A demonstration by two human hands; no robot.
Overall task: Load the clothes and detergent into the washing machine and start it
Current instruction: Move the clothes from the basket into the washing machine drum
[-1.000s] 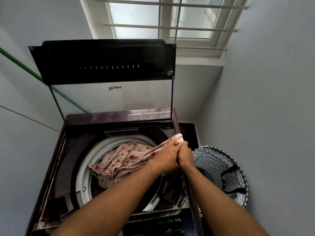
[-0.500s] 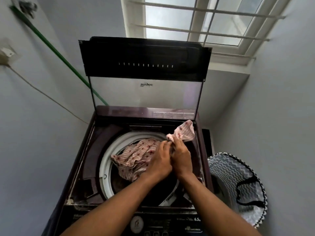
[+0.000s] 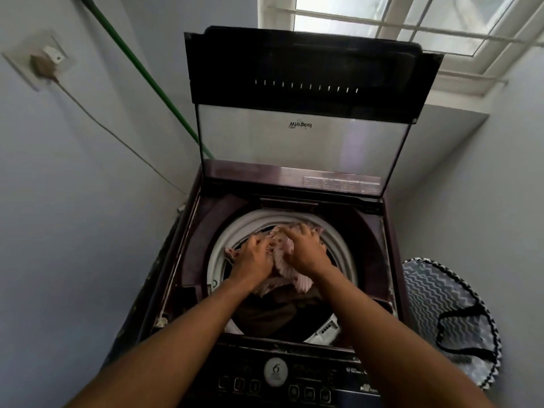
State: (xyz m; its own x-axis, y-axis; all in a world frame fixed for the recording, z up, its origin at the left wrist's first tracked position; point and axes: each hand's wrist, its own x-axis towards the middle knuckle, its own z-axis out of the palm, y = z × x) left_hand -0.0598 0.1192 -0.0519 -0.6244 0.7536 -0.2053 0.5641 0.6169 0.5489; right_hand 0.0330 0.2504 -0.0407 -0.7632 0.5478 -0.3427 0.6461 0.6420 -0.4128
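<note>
- A top-loading washing machine (image 3: 294, 369) was seen from above, with its lid (image 3: 306, 83) raised upright toward the window (image 3: 412, 22).
- A pink striped garment (image 3: 287, 267) was bunched at the mouth of the white-rimmed drum (image 3: 344, 245), partly inside it, above darker clothes (image 3: 273, 313) lying lower in the tub.
- The left hand (image 3: 253, 257) was laid on the left part of the garment, its fingers curled into the cloth; the grip was closed on the fabric.
- The right hand (image 3: 303, 245) was pressed on the far part of the garment, fingers bent over it and gathered into the cloth.
- The two hands were held close together, cloth showing between them.
- A zigzag-patterned laundry basket (image 3: 435, 293) with a black handle was stood just beside the machine, on its right.
- A green pipe (image 3: 141, 69) was run down the left wall, near a wall socket (image 3: 47, 60).
</note>
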